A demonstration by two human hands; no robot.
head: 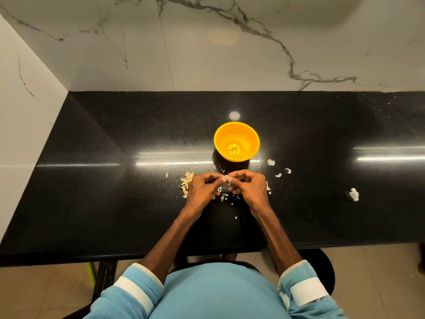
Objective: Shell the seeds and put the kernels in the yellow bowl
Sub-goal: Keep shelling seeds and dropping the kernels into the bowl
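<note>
The yellow bowl [236, 134] stands on the black counter, with a few pale kernels [233, 149] at its bottom. Just in front of it my left hand [202, 188] and my right hand [249, 186] meet, fingers curled, thumbs pressed together over a small seed [227, 184] pinched between them; the seed is mostly hidden. A pile of unshelled pale seeds [186, 182] lies beside my left hand.
Shell bits lie scattered on the counter [103, 192]: under the hands [224, 198], to the right of the bowl [271, 162], and a bigger piece far right [354, 194]. Marble walls close off the back and the left side.
</note>
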